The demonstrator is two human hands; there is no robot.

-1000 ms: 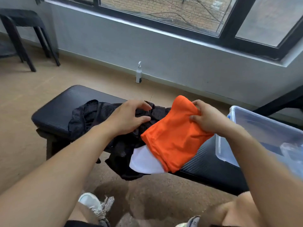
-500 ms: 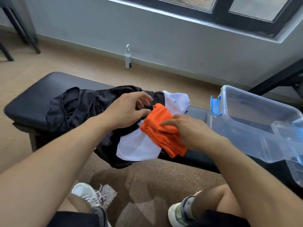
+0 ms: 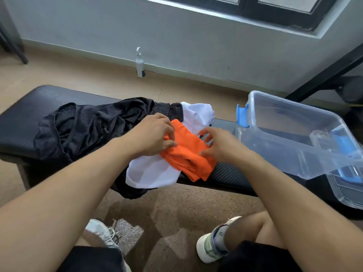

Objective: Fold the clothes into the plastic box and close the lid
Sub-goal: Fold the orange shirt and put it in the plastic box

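An orange garment (image 3: 188, 154), folded small, lies on a white garment (image 3: 153, 173) on the black padded bench (image 3: 29, 110). My left hand (image 3: 155, 134) pinches its left edge. My right hand (image 3: 220, 146) rests on its right side with fingers spread and thumb pressing the cloth. A crumpled black mesh garment (image 3: 88, 126) lies to the left of both. The clear plastic box (image 3: 294, 134) with blue latches stands open on the bench's right end, and its clear lid (image 3: 349, 185) lies beside it at the far right.
A white spray bottle (image 3: 139, 63) stands on the floor by the grey wall. Black metal legs (image 3: 324, 75) slant behind the box. My knees and white shoes (image 3: 210, 248) are below the bench's near edge.
The orange garment has gone from held up and spread out to folded small and laid on the white garment. Both hands came down onto it.
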